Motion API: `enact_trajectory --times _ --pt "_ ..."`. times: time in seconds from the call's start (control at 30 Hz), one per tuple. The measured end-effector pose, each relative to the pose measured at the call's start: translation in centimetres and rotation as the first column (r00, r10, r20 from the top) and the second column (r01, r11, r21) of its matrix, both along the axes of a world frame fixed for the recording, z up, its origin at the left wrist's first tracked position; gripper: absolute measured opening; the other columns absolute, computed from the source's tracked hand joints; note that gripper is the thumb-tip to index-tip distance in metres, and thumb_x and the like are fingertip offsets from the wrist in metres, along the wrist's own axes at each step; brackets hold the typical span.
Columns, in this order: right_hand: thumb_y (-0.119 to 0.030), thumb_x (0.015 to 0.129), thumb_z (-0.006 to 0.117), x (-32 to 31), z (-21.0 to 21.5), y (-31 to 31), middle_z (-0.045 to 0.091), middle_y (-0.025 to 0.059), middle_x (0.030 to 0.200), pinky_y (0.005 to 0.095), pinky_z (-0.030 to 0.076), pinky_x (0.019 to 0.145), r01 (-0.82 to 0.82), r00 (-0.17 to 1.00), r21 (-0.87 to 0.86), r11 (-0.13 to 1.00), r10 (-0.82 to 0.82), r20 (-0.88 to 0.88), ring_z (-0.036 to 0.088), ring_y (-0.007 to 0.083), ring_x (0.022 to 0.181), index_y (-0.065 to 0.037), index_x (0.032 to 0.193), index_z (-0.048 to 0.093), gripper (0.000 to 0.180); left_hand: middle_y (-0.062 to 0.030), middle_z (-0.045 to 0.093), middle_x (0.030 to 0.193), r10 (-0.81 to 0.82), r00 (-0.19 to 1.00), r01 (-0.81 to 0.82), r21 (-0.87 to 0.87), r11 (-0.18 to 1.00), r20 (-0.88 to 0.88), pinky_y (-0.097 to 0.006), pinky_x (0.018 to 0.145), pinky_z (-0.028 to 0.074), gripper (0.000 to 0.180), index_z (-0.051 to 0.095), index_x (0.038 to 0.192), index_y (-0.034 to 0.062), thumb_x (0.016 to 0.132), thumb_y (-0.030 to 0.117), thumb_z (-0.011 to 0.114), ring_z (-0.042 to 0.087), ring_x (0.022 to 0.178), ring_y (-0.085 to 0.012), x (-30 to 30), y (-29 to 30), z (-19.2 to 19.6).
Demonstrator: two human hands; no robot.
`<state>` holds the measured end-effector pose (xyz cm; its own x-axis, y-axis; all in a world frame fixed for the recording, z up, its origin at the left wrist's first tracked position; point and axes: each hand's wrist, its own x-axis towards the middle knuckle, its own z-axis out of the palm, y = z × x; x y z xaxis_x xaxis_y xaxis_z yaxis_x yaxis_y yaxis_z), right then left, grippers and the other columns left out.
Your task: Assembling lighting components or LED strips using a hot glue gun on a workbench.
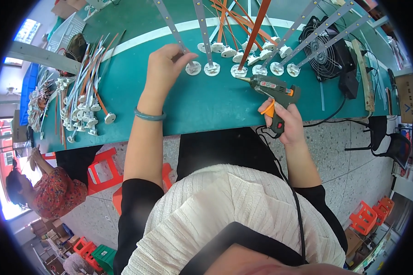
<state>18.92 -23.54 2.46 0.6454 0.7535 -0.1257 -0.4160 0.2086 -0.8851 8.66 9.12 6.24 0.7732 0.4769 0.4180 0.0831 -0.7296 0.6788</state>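
My left hand (166, 64) is closed, thumb and fingers pinching the lower part of a grey LED strip (169, 22). That strip stands on a round white base (193, 68), the leftmost of a row on the green table. My right hand (287, 120) grips a dark green hot glue gun (271, 87) with an orange trigger. The gun's nozzle points left, close to the white base (239, 70) of an upright orange-brown strip (255, 32). Other grey LED strips (202, 28) rise from white bases on both sides of it.
Loose strips with white bases (228, 51) lie behind the row. Bundled strips (83, 107) cover the table's left. A black fan (326, 51) and a power strip (363, 75) are at the right. The gun's cord (294, 197) hangs over my body. Another person (55, 190) sits at left.
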Motion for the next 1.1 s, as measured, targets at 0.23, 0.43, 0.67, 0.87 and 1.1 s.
enact_trajectory --times 0.23,0.43,0.67,0.87,1.1 --pt "-0.013 0.101 0.053 0.1 0.2 -0.2 0.070 0.0202 0.104 0.0267 0.050 0.062 -0.026 1.000 0.007 1.000 0.026 0.010 0.059 0.0142 0.069 0.003 0.125 0.053 0.029 -0.0046 0.069 0.075 -0.038 0.999 0.039 -0.053 0.998 0.008 -0.025 0.060 0.050 0.019 0.073 0.093 -0.0005 0.082 0.011 0.084 0.062 0.068 -0.0089 0.4 -0.5 -0.3" --pt "-0.014 0.100 0.052 0.2 -0.4 -0.1 0.068 0.0199 0.103 0.0266 0.048 0.059 -0.073 0.996 -0.012 0.997 0.074 0.053 0.059 0.0160 0.067 0.005 0.129 0.051 0.034 -0.0054 0.066 0.093 0.131 0.991 -0.126 -0.129 0.984 0.031 -0.029 0.065 0.054 0.066 0.063 0.128 0.0037 0.072 0.023 0.092 0.061 0.068 -0.0143 -3.2 -0.7 -0.4" --pt "-0.017 0.100 0.054 0.3 -0.5 -1.1 0.066 0.0211 0.104 0.0267 0.047 0.057 -0.036 0.998 0.039 0.999 0.034 0.049 0.059 0.0163 0.066 0.004 0.125 0.052 0.032 -0.0035 0.070 0.077 0.582 0.799 -0.586 -0.020 0.810 0.152 -0.026 0.064 0.050 0.013 0.075 0.091 0.0027 0.090 0.016 0.076 0.064 0.069 -0.0095 -14.0 6.8 -0.1" --pt "-0.019 0.100 0.055 0.0 -0.4 -0.5 0.066 0.0209 0.104 0.0268 0.047 0.057 -0.025 0.996 0.008 1.000 0.024 0.089 0.059 0.0156 0.067 0.003 0.123 0.053 0.031 -0.0111 0.070 0.072 0.733 0.676 -0.672 0.472 0.571 0.074 -0.035 0.062 0.051 0.023 0.076 0.089 0.0033 0.088 0.026 0.075 0.067 0.063 -0.0235 -21.9 16.6 0.1" --pt "-0.016 0.100 0.054 -0.6 0.1 0.2 0.067 0.0209 0.104 0.0256 0.046 0.060 -0.004 0.989 0.015 1.000 0.001 0.146 0.058 0.0144 0.067 0.001 0.122 0.054 0.028 -0.0070 0.071 0.086 0.295 0.955 -0.295 -0.088 0.951 -0.016 -0.028 0.067 0.051 0.019 0.075 0.100 0.0045 0.086 0.017 0.079 0.065 0.074 -0.0155 -13.6 9.8 -0.7"
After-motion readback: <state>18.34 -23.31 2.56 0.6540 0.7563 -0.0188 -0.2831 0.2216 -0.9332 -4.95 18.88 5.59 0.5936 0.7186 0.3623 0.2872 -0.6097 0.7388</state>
